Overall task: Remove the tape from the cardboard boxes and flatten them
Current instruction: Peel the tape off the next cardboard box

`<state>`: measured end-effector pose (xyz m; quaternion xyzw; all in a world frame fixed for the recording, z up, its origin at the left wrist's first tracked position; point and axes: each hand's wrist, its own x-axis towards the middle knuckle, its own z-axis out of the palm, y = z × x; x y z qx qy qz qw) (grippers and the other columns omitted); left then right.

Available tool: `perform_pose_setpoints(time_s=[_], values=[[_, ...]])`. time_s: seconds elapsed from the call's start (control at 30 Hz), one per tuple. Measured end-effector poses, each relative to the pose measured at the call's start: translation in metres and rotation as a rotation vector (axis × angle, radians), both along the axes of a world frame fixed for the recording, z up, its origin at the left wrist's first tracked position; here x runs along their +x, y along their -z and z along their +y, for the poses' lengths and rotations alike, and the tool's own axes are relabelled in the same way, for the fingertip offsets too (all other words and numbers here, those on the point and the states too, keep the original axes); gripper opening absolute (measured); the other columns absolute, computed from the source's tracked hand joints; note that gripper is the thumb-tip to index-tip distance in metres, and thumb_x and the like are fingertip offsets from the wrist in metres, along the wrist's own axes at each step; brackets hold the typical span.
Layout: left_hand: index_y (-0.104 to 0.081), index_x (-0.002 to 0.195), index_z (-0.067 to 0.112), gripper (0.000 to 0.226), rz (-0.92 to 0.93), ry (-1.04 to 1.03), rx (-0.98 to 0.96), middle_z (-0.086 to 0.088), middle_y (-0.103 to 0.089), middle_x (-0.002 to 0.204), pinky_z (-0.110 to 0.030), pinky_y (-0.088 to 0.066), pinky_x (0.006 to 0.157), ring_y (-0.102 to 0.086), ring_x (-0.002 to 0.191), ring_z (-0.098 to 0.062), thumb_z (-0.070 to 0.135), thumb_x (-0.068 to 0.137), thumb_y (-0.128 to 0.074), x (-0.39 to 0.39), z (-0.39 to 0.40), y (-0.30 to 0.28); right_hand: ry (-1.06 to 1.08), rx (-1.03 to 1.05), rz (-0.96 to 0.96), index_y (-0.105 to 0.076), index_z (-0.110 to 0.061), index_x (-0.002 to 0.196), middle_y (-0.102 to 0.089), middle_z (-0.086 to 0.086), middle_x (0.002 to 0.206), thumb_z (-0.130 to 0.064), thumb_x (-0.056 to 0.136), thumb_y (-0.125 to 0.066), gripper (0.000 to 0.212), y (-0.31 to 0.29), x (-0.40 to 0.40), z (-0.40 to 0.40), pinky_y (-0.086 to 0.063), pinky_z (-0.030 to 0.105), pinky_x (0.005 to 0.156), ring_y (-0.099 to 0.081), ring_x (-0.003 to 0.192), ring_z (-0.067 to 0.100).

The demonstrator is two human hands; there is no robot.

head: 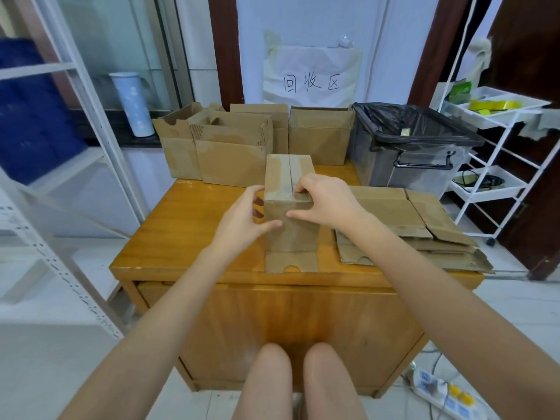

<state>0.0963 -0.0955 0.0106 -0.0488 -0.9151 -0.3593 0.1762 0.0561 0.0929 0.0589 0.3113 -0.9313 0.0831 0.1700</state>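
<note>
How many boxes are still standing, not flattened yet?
5, maybe more hidden. One in the hands at table centre; four along the back edge: far left, front left, one behind it, and one beside the bin.

Two bare forearms were seen, reaching in from the lower corners of the view, and no sleeves, watch or bracelet were worn on them. The left hand [242, 218] and the right hand [325, 201] were uncovered, without gloves or rings. Short, unpainted nails were shown on the fingers. Two bare knees were seen at the bottom edge, and no clothing was visible over them.
</note>
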Motion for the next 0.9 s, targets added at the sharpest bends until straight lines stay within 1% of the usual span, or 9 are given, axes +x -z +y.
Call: perform_pose_setpoints(time_s=[0.1, 0.2, 0.37, 0.5, 0.57, 0.73, 0.8, 0.87, 0.9], values=[[-0.042, 0.136, 0.021, 0.075, 0.051, -0.037, 0.002, 0.012, -0.054, 0.108, -0.031, -0.052, 0.077, -0.056, 0.083, -0.008, 0.042, 0.074, -0.079, 0.002, 0.005, 0.001, 0.000, -0.029, -0.009, -0.059, -0.017, 0.107, -0.060, -0.002, 0.105, -0.053, 0.080, -0.067, 0.047, 0.002, 0.001, 0.001, -0.048, 0.032, 0.078, -0.057, 0.094, 0.016], [-0.045, 0.138, 0.019, 0.069, 0.044, -0.018, 0.024, 0.012, -0.053, 0.107, -0.025, -0.050, 0.078, -0.057, 0.086, -0.009, 0.035, 0.079, -0.076, 0.005, 0.006, -0.001, 0.000, -0.053, -0.027, -0.060, -0.017, 0.106, -0.060, -0.003, 0.103, -0.053, 0.079, -0.068, 0.046, 0.003, 0.000, 0.004, -0.049, 0.033, 0.078, -0.057, 0.093, 0.015], [-0.045, 0.141, 0.017, 0.061, 0.054, 0.005, 0.001, 0.001, -0.061, 0.121, -0.021, -0.048, 0.080, -0.058, 0.090, -0.010, 0.027, 0.086, -0.070, 0.008, 0.003, -0.001, 0.006, -0.045, -0.035, -0.059, -0.017, 0.106, -0.060, -0.001, 0.103, -0.052, 0.079, -0.069, 0.046, 0.001, 0.002, 0.002, -0.048, 0.033, 0.078, -0.057, 0.093, 0.016], [-0.044, 0.142, 0.015, 0.058, 0.078, 0.031, -0.006, -0.003, -0.062, 0.124, -0.024, -0.050, 0.085, -0.063, 0.098, -0.015, 0.023, 0.089, -0.067, 0.011, 0.002, 0.001, 0.007, -0.055, -0.040, -0.059, -0.017, 0.106, -0.060, -0.001, 0.103, -0.051, 0.079, -0.069, 0.044, 0.001, 0.003, 0.002, -0.047, 0.032, 0.077, -0.057, 0.092, 0.016], [-0.043, 0.143, 0.015, 0.057, 0.081, 0.043, -0.019, -0.004, -0.063, 0.124, -0.024, -0.051, 0.086, -0.063, 0.099, -0.015, 0.022, 0.090, -0.065, 0.011, 0.001, 0.001, 0.009, -0.054, -0.043, -0.059, -0.017, 0.106, -0.060, -0.001, 0.103, -0.051, 0.080, -0.069, 0.044, 0.000, 0.004, 0.002, -0.048, 0.032, 0.078, -0.057, 0.092, 0.016], [-0.042, 0.143, 0.017, 0.056, 0.097, 0.022, -0.075, -0.002, -0.063, 0.123, -0.031, -0.053, 0.087, -0.063, 0.099, -0.017, 0.021, 0.091, -0.063, 0.013, 0.004, 0.001, 0.016, -0.023, -0.044, -0.057, -0.018, 0.106, -0.060, -0.003, 0.102, -0.052, 0.080, -0.068, 0.044, -0.002, 0.004, -0.001, -0.045, 0.030, 0.076, -0.056, 0.091, 0.015], [-0.043, 0.143, 0.017, 0.056, 0.096, 0.007, -0.068, -0.002, -0.063, 0.122, -0.031, -0.053, 0.086, -0.063, 0.098, -0.016, 0.021, 0.091, -0.063, 0.013, 0.005, 0.002, 0.016, -0.025, -0.043, -0.058, -0.018, 0.106, -0.060, -0.003, 0.102, -0.052, 0.080, -0.068, 0.044, -0.001, 0.004, 0.000, -0.045, 0.030, 0.075, -0.056, 0.091, 0.016], [-0.045, 0.141, 0.016, 0.058, 0.080, -0.009, -0.043, 0.001, -0.063, 0.121, -0.030, -0.053, 0.086, -0.063, 0.096, -0.014, 0.027, 0.088, -0.066, 0.014, 0.007, 0.001, 0.016, -0.032, -0.043, -0.058, -0.017, 0.106, -0.060, -0.002, 0.102, -0.051, 0.080, -0.069, 0.044, -0.001, 0.004, 0.000, -0.046, 0.030, 0.075, -0.056, 0.091, 0.016], [-0.047, 0.139, 0.015, 0.060, 0.066, -0.020, -0.032, 0.003, -0.063, 0.118, -0.030, -0.053, 0.085, -0.062, 0.095, -0.013, 0.033, 0.086, -0.069, 0.013, 0.007, 0.000, 0.017, -0.030, -0.042, -0.058, -0.018, 0.106, -0.060, -0.002, 0.102, -0.051, 0.080, -0.068, 0.044, -0.001, 0.004, 0.000, -0.046, 0.030, 0.076, -0.056, 0.091, 0.015]])
